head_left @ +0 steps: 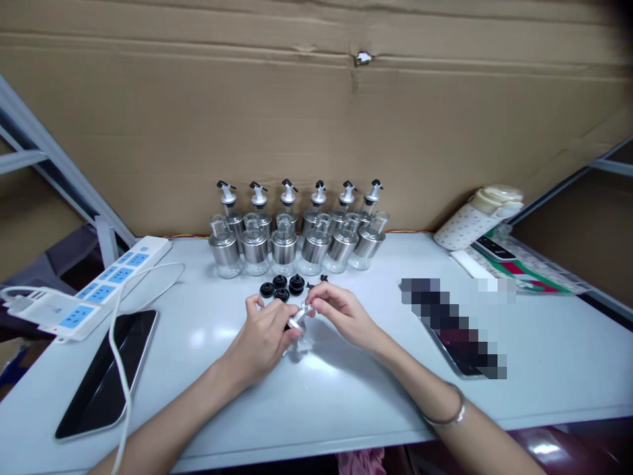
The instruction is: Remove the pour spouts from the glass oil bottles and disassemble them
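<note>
My left hand (267, 336) is closed around a silver pour spout (297, 321) above the middle of the table. At the spout's upper end, the fingertips of my right hand (341, 313) are pinched together; whatever small part they hold is too small to make out. Below the hands, more silver spout pieces (298, 348) lie on the table. Several black ribbed stoppers (297, 284) sit just beyond my left hand, and small black parts (324, 278) lie beyond my right fingers.
Behind stand open glass bottles with steel bands (284, 251) and a back row with spouts (289, 192). A power strip (116, 284), white cable (117, 356) and black tablet (109, 373) are left; a phone (459, 353) and tilted tumbler (469, 221) are right.
</note>
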`<state>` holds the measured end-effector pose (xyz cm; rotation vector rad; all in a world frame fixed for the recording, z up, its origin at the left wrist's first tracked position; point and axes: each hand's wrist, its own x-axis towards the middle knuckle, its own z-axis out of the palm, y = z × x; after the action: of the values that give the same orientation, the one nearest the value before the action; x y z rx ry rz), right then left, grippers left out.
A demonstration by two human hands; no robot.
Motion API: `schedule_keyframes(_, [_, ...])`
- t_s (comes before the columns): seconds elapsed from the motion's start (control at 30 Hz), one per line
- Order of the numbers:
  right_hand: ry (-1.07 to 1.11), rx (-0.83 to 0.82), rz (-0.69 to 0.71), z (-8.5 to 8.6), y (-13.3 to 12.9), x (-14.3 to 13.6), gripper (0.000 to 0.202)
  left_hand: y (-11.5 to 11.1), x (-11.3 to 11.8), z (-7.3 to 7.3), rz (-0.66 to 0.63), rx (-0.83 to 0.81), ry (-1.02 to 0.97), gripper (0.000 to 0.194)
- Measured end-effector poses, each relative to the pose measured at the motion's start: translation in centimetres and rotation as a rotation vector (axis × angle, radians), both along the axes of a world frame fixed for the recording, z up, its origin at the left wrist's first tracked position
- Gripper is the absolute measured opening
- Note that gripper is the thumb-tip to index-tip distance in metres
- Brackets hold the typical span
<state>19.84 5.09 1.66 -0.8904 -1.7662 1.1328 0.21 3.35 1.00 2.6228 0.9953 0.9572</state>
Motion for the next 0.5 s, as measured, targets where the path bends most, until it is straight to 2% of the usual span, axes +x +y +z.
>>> schedule_keyframes(0.27, [-0.114, 0.037, 0.008, 0.4, -0.4, -0.2, 0.045, -0.1, 0.2, 0.5, -0.001, 0.045, 0.064, 0.042])
schedule_keyframes(0.4, [-0.074, -0.113, 0.016, 0.7, -0.2, -0.1, 0.052, -0.1, 0.3, 0.7, 0.023, 0.156, 0.134, 0.028])
schedule_keyframes(0.5, [0.039, -0.199, -0.027, 0.8, 0.6, 0.7, 0.050, 0.0, 0.3, 0.7, 0.056, 0.214, 0.106, 0.018])
